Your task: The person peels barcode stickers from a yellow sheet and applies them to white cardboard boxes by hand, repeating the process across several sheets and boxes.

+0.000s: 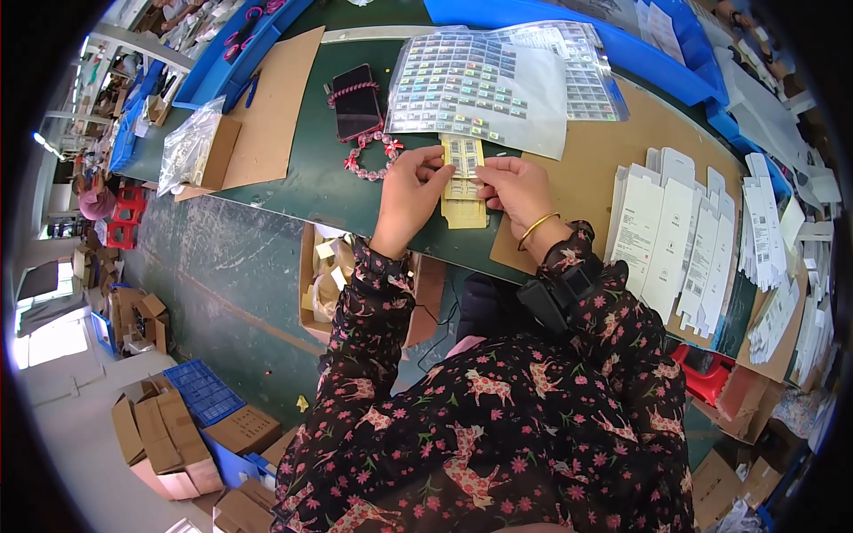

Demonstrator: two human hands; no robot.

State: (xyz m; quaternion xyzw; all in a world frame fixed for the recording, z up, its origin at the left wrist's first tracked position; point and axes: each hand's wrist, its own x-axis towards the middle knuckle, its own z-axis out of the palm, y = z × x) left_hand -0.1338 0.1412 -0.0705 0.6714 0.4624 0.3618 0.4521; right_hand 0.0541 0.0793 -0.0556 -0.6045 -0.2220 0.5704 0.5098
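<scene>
A yellow-backed label sheet (465,215) with small white printed labels lies at the near edge of the green table. My left hand (410,191) pinches its left side, thumb on top. At its right side, the fingertips of my right hand (518,186) are closed at a label; whether one is lifted I cannot tell. Just beyond the fingers lie large clear sheets of small stickers (462,89). Left of them are a black phone (357,105) with a braided cord and a beaded bracelet (371,156) with red bows.
Flat white cartons (653,226) are stacked on cardboard at the right. Blue trays (613,40) line the far side. To the left are a bag of small parts (191,147) and a cardboard sheet (280,107). An open carton (311,293) stands below the table's edge.
</scene>
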